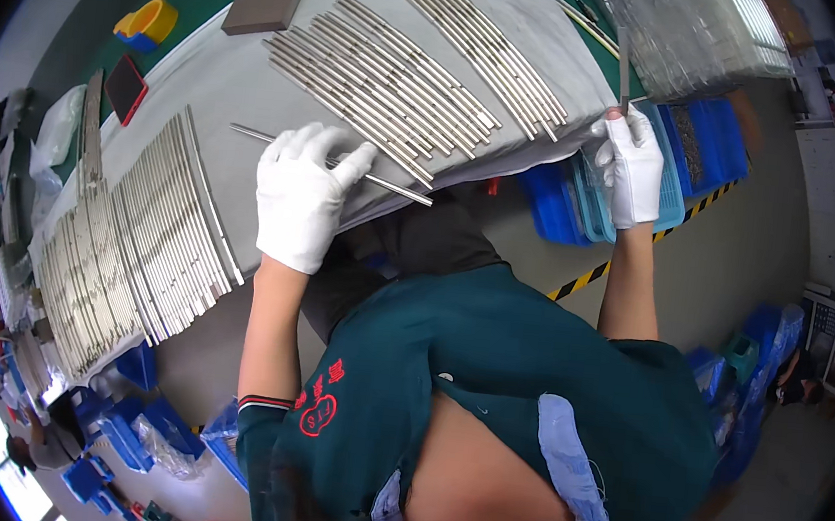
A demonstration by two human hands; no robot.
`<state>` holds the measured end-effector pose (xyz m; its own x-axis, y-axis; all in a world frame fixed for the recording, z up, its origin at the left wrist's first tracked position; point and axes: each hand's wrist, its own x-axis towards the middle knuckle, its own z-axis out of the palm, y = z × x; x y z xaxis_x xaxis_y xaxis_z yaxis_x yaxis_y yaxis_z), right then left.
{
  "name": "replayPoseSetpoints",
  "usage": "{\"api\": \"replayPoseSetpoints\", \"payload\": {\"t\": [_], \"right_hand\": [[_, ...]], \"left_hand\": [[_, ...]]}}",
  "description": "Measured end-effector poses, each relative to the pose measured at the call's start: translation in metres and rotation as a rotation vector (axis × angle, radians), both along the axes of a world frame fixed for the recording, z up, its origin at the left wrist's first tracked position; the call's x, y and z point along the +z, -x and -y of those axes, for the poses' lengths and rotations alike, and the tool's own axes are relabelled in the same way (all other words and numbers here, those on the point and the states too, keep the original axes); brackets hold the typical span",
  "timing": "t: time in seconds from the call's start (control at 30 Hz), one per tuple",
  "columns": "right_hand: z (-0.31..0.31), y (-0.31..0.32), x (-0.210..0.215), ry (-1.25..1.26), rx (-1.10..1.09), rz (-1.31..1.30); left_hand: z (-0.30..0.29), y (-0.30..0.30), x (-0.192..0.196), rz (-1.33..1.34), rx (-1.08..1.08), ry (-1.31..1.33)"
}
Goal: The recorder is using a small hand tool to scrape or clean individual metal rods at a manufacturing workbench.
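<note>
My left hand (301,199), in a white glove, rests at the near edge of the cloth-covered table with its fingers curled over a single metal rod (399,189). Both ends of that rod stick out past the hand. Off to the right, my gloved right hand (633,176) is raised beside the table and grips a thin, flat grey metal strip (625,68), which points away from me. Beyond my left hand lies a group of silvery metal rods (375,76), side by side. Another row of rods (483,51) lies to its right.
Many more rods (174,227) lie in rows on the left of the grey-white table cloth (224,81). A brown block (262,9), a red-edged phone (125,90) and a yellow-and-blue tape roll (149,22) sit farther off. Blue bins (706,138) stand below my right hand.
</note>
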<state>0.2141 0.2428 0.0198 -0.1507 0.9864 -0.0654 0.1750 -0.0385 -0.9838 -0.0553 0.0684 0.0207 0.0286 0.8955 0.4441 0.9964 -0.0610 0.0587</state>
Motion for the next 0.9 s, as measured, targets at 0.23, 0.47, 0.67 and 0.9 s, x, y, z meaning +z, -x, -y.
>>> {"api": "replayPoseSetpoints", "payload": {"t": [0.23, 0.47, 0.67, 0.9], "right_hand": [[-0.014, -0.009, -0.036, 0.062, 0.141, 0.109], [-0.021, 0.003, -0.034, -0.039, 0.217, 0.51], [-0.025, 0.0, -0.027, -0.058, 0.274, 0.528], [-0.021, 0.011, -0.027, -0.036, 0.203, 0.458]], "left_hand": [[-0.01, -0.002, -0.039, 0.142, 0.3, 0.027], [-0.019, -0.004, -0.044, 0.161, 0.154, -0.044], [-0.018, -0.003, -0.047, 0.19, 0.142, -0.134], [-0.017, -0.005, -0.046, 0.21, 0.164, -0.156]]}}
